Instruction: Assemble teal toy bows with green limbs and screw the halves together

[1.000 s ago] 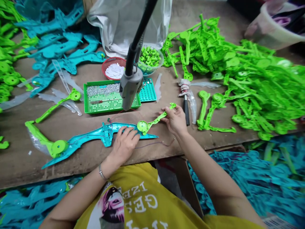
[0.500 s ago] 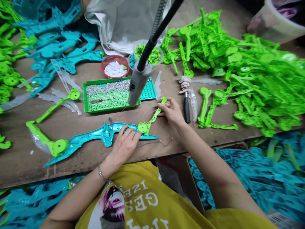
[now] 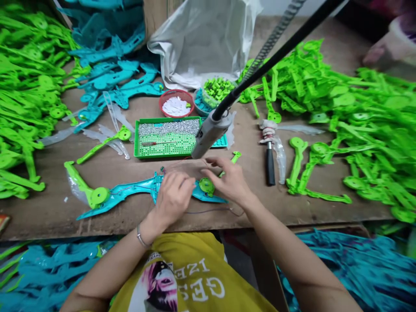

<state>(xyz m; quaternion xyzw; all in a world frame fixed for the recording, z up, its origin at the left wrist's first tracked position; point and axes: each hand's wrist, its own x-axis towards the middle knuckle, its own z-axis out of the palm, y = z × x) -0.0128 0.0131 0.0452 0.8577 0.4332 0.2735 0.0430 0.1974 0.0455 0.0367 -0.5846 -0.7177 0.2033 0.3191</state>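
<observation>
A blue plastic bow-shaped part point(image 3: 130, 187) lies along the table's front, with a green limb point(image 3: 78, 182) at its left end. At its right end sits another green limb point(image 3: 206, 186), partly behind my right hand. My left hand point(image 3: 173, 195) rests over the middle of the blue part, fingers curled; what they hold is hidden. My right hand point(image 3: 229, 177) hovers above the right limb, thumb and forefinger brought together at a thin red wire point(image 3: 185, 158). A darker wire point(image 3: 208, 211) trails on the table below the blue part.
A green tray point(image 3: 167, 152) holds small metal pieces and a screwdriver. Over it hangs a grey tool head point(image 3: 209, 134) on a black cable. A hammer point(image 3: 270, 164) lies right. Green parts point(image 3: 373, 130) heap right; a red basket point(image 3: 175, 110) stands behind.
My right hand has let go of the green limb and moved left to the wire. The fingers of my left hand have curled in. The view has shifted.
</observation>
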